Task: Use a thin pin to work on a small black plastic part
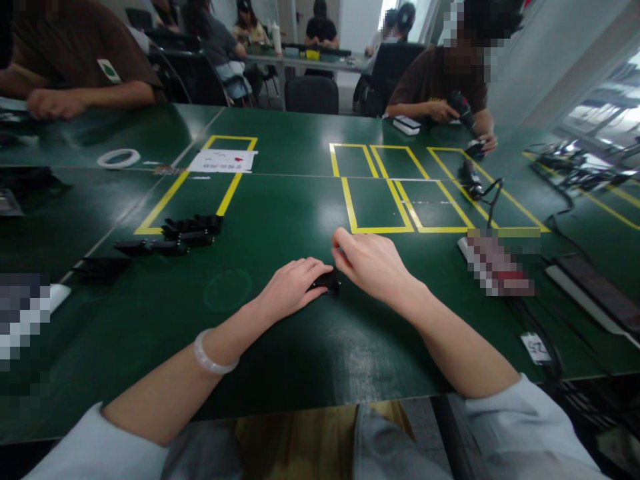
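Observation:
My left hand (293,287) is closed over a small black box-like part (327,281), which rests on the green table. Its thumb and fingers press on the part, so most of that is covered. Just to the right and slightly above, my right hand (373,265) hovers with its fingers curled in a pinch beside the part's end. Whatever those fingertips hold, if anything, is hidden. Further left lies a group of similar black parts (187,238) in loose rows.
Yellow tape outlines (383,231) mark the green table (280,207). A paper sign (223,161) and a white ring (119,158) lie at the left. A black power tool (471,180), cables and a power strip (590,293) occupy the right. A person opposite holds a black drill (461,109).

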The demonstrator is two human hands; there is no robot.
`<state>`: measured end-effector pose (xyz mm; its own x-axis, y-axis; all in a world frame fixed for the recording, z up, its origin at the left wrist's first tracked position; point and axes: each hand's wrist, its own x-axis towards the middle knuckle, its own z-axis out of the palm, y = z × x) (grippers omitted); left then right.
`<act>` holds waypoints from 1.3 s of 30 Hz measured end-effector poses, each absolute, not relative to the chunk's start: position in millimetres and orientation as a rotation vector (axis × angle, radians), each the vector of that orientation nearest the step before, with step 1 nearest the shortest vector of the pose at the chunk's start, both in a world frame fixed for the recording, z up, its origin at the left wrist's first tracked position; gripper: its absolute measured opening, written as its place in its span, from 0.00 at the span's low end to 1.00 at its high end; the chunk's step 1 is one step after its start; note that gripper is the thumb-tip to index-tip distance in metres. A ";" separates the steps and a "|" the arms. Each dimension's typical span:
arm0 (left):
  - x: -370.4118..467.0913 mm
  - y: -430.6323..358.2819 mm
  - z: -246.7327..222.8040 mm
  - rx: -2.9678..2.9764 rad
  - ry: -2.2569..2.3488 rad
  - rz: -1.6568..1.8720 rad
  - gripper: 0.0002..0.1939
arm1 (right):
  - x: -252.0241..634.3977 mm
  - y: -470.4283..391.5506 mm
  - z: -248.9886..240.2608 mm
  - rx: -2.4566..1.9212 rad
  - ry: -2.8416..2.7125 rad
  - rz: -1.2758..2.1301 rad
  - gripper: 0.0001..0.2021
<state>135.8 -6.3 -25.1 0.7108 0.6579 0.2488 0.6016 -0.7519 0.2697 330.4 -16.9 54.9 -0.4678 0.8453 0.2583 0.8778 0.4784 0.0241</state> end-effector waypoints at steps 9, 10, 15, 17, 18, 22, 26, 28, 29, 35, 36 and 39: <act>135.6 -5.8 -25.7 2.737 1.021 0.502 0.15 | 331.1 -16.8 54.7 -1.458 -2.501 -0.238 0.11; 135.6 -5.8 -25.7 2.736 1.021 0.504 0.15 | 331.2 -17.0 54.6 -1.447 -2.501 -0.236 0.11; 135.4 -5.9 -25.5 2.738 1.017 0.505 0.16 | 331.2 -15.7 52.9 -1.537 -2.504 -0.273 0.14; 135.3 -5.8 -25.5 2.742 1.017 0.503 0.16 | 331.0 -15.7 53.0 -1.539 -2.496 -0.270 0.12; 135.3 -5.7 -25.6 2.742 1.018 0.503 0.15 | 330.9 -16.0 53.2 -1.523 -2.491 -0.263 0.11; 135.6 -5.7 -25.4 2.743 1.021 0.489 0.15 | 330.1 -17.1 53.7 -1.473 -2.483 -0.258 0.11; 136.0 -5.9 -24.8 2.731 1.029 0.483 0.15 | 329.6 -16.5 53.9 -1.517 -2.513 -0.291 0.14; 136.1 -5.9 -24.7 2.724 1.025 0.499 0.15 | 329.4 -16.5 54.8 -1.543 -2.511 -0.292 0.12; 136.1 -5.9 -24.7 2.722 1.020 0.503 0.15 | 329.4 -16.8 55.4 -1.538 -2.510 -0.283 0.11; 135.6 -5.7 -25.8 2.737 1.032 0.482 0.15 | 329.8 -17.7 55.6 -1.472 -2.506 -0.261 0.12; 135.5 -5.6 -26.1 2.739 1.034 0.480 0.16 | 330.0 -17.2 55.0 -1.483 -2.506 -0.275 0.13; 135.1 -5.3 -26.5 2.740 1.028 0.485 0.16 | 330.2 -16.0 53.7 -1.513 -2.498 -0.302 0.12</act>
<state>135.1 -5.3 -26.5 0.7086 0.6638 0.2393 0.6067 -0.7463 0.2736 330.2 -16.0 53.7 -0.4537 0.8466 0.2782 0.8885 0.4538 0.0680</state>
